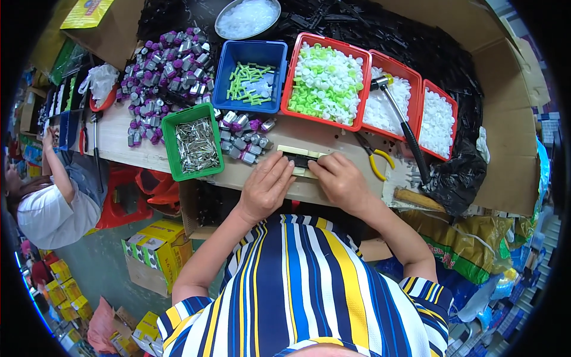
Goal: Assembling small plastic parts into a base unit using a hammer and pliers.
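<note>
At the table's front edge, both my hands work on a cream-coloured fixture [289, 150] with a small black plastic part [301, 159] set in its middle. My left hand [266, 185] has its fingers pressed together on the left end of the black part. My right hand [343, 182] is closed at the other end, its thumb on the part. My fingertips hide some of both pieces. Right of my right hand lie yellow-handled pliers [380, 165]. A green bin [168, 134] of metal pins stands left of my left hand.
Behind are a blue bin [226, 53] of green plastic pieces and red bins [293, 59] of white and green caps. A hammer [404, 122] leans across the right bins. Grey-and-purple parts [163, 71] heap at left. A co-worker [56, 208] sits far left.
</note>
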### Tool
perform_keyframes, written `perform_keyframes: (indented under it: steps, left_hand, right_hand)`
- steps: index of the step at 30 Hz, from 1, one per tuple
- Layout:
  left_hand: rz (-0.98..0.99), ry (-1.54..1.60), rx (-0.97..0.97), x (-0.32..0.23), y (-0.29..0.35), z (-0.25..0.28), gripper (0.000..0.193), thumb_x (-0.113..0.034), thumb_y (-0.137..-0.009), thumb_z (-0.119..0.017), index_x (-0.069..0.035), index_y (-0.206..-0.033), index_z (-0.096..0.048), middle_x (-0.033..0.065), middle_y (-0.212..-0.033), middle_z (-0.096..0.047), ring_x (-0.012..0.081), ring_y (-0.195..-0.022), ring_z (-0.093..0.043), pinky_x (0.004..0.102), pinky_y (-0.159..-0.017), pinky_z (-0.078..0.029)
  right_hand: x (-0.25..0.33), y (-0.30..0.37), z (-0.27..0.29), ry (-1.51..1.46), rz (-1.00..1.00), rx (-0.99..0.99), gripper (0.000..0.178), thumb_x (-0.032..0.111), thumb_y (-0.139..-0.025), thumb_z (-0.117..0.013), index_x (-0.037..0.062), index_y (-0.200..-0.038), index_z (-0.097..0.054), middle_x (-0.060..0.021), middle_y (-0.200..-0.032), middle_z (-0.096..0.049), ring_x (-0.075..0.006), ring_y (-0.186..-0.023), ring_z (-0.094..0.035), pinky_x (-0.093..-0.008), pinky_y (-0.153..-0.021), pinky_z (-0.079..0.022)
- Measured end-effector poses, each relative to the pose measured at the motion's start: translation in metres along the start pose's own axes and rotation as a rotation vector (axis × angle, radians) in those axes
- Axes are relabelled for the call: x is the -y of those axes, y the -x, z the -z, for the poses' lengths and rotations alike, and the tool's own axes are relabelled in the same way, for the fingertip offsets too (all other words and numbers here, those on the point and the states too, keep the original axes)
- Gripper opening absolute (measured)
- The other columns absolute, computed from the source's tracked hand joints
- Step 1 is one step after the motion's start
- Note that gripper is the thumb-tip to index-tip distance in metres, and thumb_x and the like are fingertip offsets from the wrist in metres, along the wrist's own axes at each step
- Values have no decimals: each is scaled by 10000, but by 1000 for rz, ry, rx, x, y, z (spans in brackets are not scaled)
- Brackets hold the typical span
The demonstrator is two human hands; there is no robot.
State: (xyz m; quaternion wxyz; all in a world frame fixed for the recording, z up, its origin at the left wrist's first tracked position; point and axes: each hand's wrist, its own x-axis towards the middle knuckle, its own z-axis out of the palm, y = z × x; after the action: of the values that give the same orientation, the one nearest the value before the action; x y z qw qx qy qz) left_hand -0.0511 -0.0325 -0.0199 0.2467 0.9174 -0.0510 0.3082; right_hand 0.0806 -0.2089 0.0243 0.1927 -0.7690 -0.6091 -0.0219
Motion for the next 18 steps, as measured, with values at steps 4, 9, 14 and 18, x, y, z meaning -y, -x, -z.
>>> perform_keyframes:
  steps: [4,9,14,18]
  left_hand:
    - [32,59,4,0,0,2,345,-1,-745,-775,41,-1078,-693,162,-1121,-640,361,-1115,-615,432,-944,-516]
    - [86,91,-65,-1,1,12,355,22,-764,-750,30,-1112,-683,173,-1140,-624,375,-1092,-615,428,-926,-518]
    - [234,-41,-114,2,7,21,325,84,-790,-651,50,-1113,-665,186,-1160,-628,371,-1074,-601,434,-926,-497]
    - [274,-138,-52,3,5,22,382,131,-755,-577,75,-1127,-646,192,-1194,-625,378,-1102,-578,437,-952,-477]
  right_hand:
    - [-8,-6,3,-306,-73,-40,263,13,-755,-686,3,-1018,-681,-115,-905,-606,-283,-823,-607,-394,-713,-491]
    - [0,-21,14,-525,-250,-43,223,30,-781,-705,14,-1002,-686,-121,-895,-604,-301,-810,-605,-396,-698,-487]
    - [23,-68,-6,-243,-172,-196,205,137,-806,-730,24,-969,-678,-111,-926,-619,-291,-902,-612,-396,-713,-467]
    - [25,-94,-29,-130,-196,-78,233,188,-818,-720,24,-977,-673,-113,-934,-623,-296,-924,-610,-412,-728,-454]
